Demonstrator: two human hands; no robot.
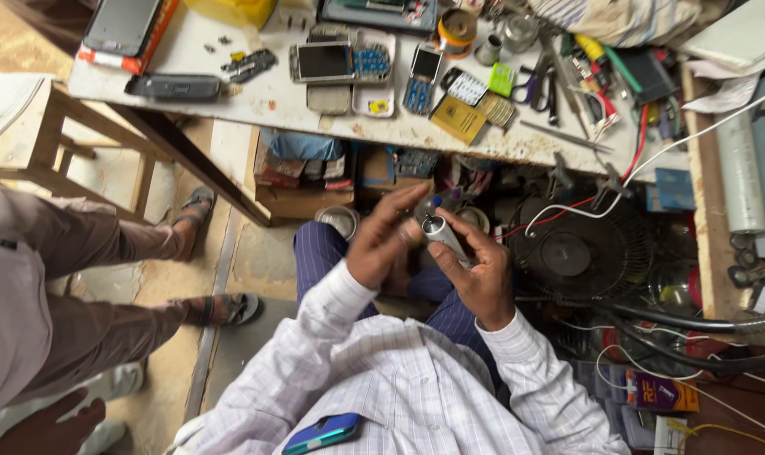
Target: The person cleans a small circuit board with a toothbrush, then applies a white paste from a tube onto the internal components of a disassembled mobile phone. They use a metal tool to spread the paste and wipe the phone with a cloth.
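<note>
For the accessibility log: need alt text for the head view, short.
Seen from above, a seated person's left hand and right hand hold a small silver cylinder over their lap. Ahead is a cluttered white workbench with opened phones, scissors and tools; a black fan sits right, another person's sandalled feet left.

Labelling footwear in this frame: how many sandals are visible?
2. One sandal on the floor under the workbench edge, the other sandal nearer, beside the striped trouser leg. More footwear may be hidden.

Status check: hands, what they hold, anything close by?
Right hand grips silver cylinder. Left hand fingers at its top end. Fan close beside right hand.
</note>
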